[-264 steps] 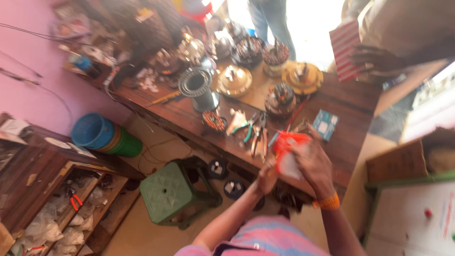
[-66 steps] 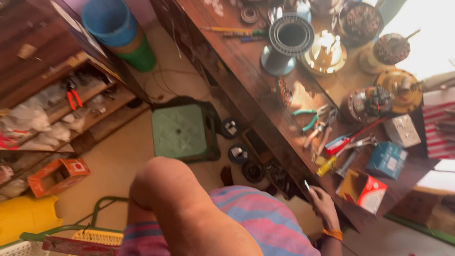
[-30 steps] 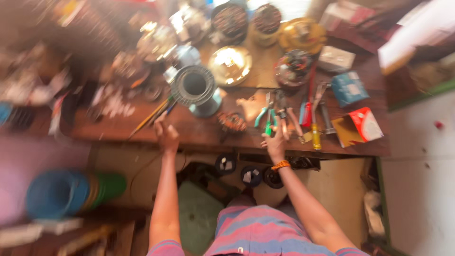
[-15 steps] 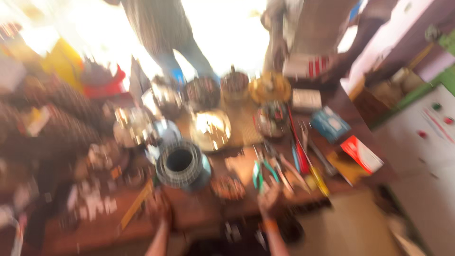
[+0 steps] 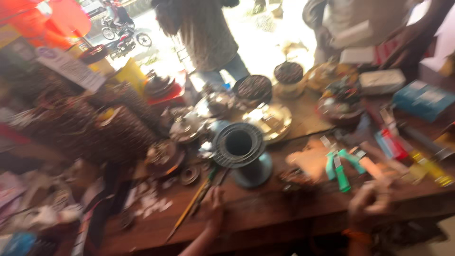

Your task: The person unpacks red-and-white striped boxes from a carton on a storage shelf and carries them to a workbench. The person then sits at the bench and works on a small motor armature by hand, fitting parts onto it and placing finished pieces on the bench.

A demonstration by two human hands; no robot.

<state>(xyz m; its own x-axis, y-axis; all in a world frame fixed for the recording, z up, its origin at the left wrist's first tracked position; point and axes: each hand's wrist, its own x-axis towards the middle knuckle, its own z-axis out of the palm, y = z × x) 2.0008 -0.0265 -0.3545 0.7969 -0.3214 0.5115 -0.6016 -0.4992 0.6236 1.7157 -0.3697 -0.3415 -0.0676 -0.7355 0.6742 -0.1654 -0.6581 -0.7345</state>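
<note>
Right at the front edge of the wooden workbench (image 5: 284, 218), the left hand (image 5: 213, 208) rests on the wood with its fingers pointing up toward a long yellow-handled tool (image 5: 189, 211) lying diagonally just beside it. Looks like it's touching the tool's end or nearly, but it's too blurry to say, and I honestly can't tell whether the fingers are curled or spread. The forearm comes up from the bottom edge, cut off below the wrist.

Over on the other side, the right hand (image 5: 372, 201) sits knuckles-up near the bench edge, just below a pair of green-handled pliers (image 5: 339, 166). It's badly smeared; seems loosely bunched, can't tell if it's holding anything. An orange band (image 5: 353, 234) shows at the wrist.

Between the two hands, further back, stands a grey metal spool (image 5: 241, 151) with its hollow core facing up. Behind it is a clutter of round metal parts, a blue box (image 5: 422, 99) at far right, and a person in a grey top (image 5: 204, 33) standing across the bench, cut off at the top.
</note>
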